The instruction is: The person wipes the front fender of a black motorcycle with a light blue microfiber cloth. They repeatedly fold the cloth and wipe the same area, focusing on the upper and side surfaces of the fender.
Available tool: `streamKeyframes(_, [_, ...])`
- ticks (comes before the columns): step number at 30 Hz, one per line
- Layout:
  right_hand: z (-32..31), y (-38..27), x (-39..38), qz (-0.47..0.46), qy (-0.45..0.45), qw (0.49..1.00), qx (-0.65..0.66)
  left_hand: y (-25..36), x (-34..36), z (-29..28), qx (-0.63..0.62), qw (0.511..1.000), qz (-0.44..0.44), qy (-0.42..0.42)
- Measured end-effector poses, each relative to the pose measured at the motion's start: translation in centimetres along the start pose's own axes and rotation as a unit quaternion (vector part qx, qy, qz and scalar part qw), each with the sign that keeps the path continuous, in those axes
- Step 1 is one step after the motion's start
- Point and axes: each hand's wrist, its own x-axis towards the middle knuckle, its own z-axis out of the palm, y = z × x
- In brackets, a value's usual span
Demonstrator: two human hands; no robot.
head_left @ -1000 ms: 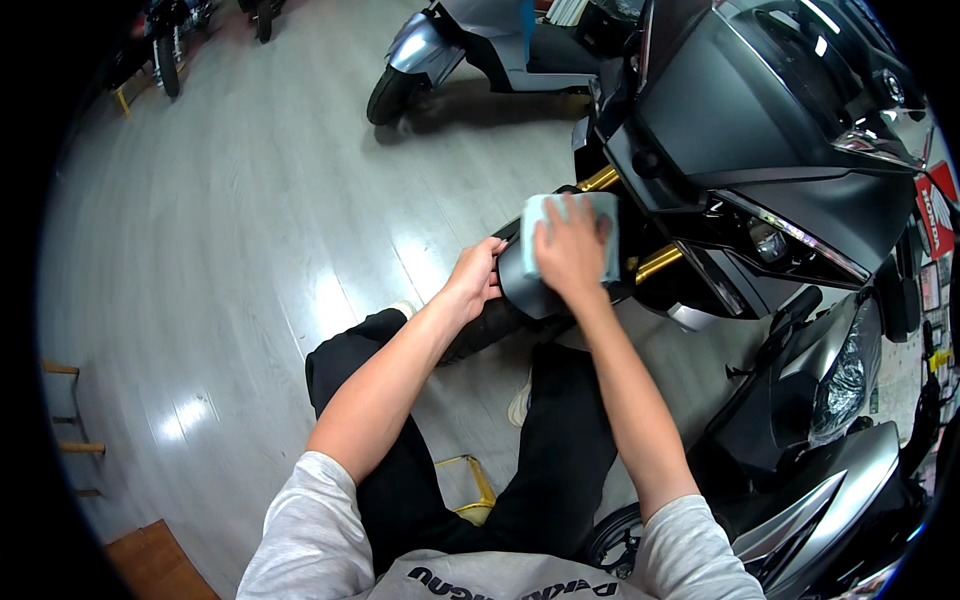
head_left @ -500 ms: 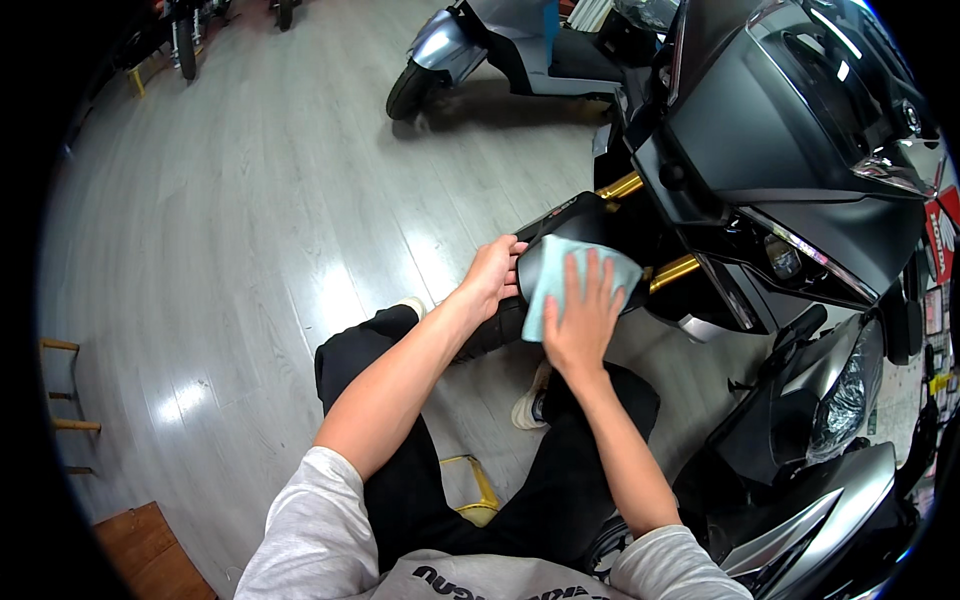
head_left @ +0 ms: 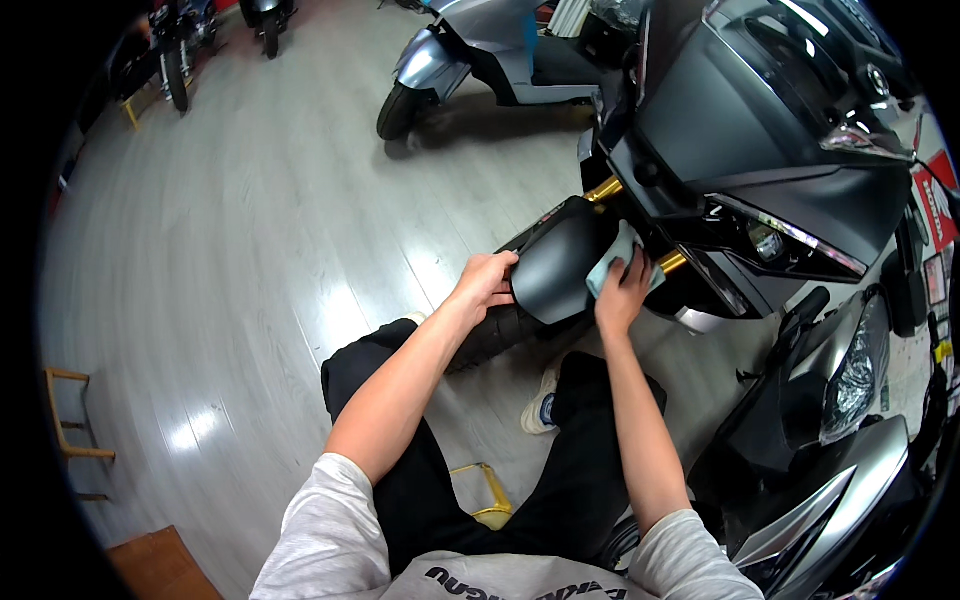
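A dark matte front fender [head_left: 558, 262] covers the front wheel of a large dark grey scooter. My left hand [head_left: 487, 280] grips the fender's front edge, thumb on top and fingers curled beneath, partly hidden. A pale blue-green cloth [head_left: 606, 268] is bunched under my right hand [head_left: 624, 292], which holds it against the rear right side of the fender, beside a gold fork tube [head_left: 673, 262]. The other gold fork tube [head_left: 603, 189] shows on the far side. Below my left hand, part of the black tyre [head_left: 490, 338] is visible.
The scooter's dark front body [head_left: 690, 130] rises close behind the fender. Another scooter [head_left: 435, 75] stands at the back. To my right is a silver and black scooter [head_left: 830, 490]. My legs straddle a yellow-framed stool [head_left: 492, 488]; a wooden stool [head_left: 75, 415] is far left.
My right hand has slid the cloth from the middle of the fender back and right, toward the fork, baring the fender's top. My left hand keeps its hold on the front edge.
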Motion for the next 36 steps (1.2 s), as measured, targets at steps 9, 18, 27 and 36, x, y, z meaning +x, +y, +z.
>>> streamKeyframes(9, [-0.6, -6.1, -6.9, 0.142, 0.081, 0.980, 0.115, -0.4, 0.2, 0.8, -0.004, 1.000, 0.013, 0.015])
streamKeyframes(18, [-0.7, -11.1, -9.1, 0.352, 0.116, 0.898, 0.236, -1.4, 1.1, 0.2, 0.037, 0.999, 0.026, 0.016])
streamKeyframes(27, [-4.7, -5.7, -9.2, 0.338, 0.207, 0.832, 0.388, -1.6, 1.2, -0.6, 0.038, 0.999, 0.021, -0.017])
streamKeyframes(36, [3.0, 3.3, -6.5, 0.184, 0.158, 0.952, 0.185, -1.7, 0.0, 0.2, 0.010, 0.999, 0.048, 0.018])
